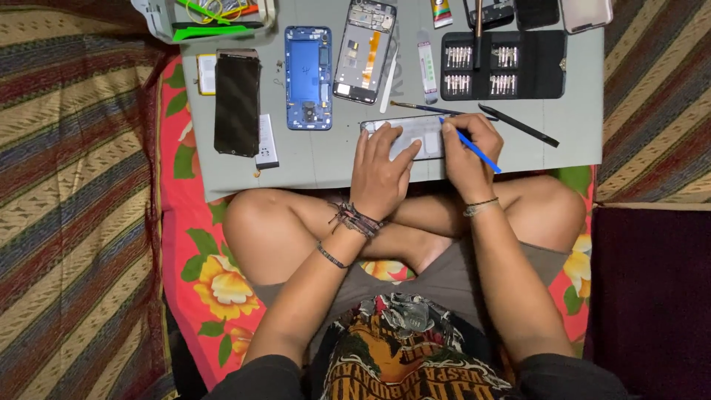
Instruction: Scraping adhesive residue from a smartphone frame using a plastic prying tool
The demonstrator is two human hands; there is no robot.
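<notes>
- Head view, looking down at a person sitting cross-legged behind a grey work mat (333, 159).
- Left hand (379, 174): fingers spread flat, open palm pressing down on a phone panel (415, 135) lying crosswise at the near edge of the mat. Not wrapped around it, just pinning it.
- Right hand (468, 152): fingers closed in a pen-style pinch on a blue pry tool (474, 150); the tool's far tip meets the panel's right end, its handle slants back toward the right wrist.
- The panel is light-coloured and partly hidden under both hands.
- Black bit case (503, 65), beyond the panel to the right: open flat, rows of silver screwdriver bits in its slots, a driver handle (478, 22) lying over its upper edge.
- Black spudger (518, 124) between the panel and the bit case, lying slanted on the mat.
- Thin dark-handled tool (422, 108) just beyond the panel, nearly touching it.
- Phone frame (364, 50) with exposed insides and an orange flex strip, beyond the panel.
- Blue back housing (308, 78) left of that frame.
- Black screen unit (237, 102) further left of the panel, a small white strip at its near right corner.
- Tray (159, 22) at the mat's far left corner holds green and yellow tools; can't tell them apart.
</notes>
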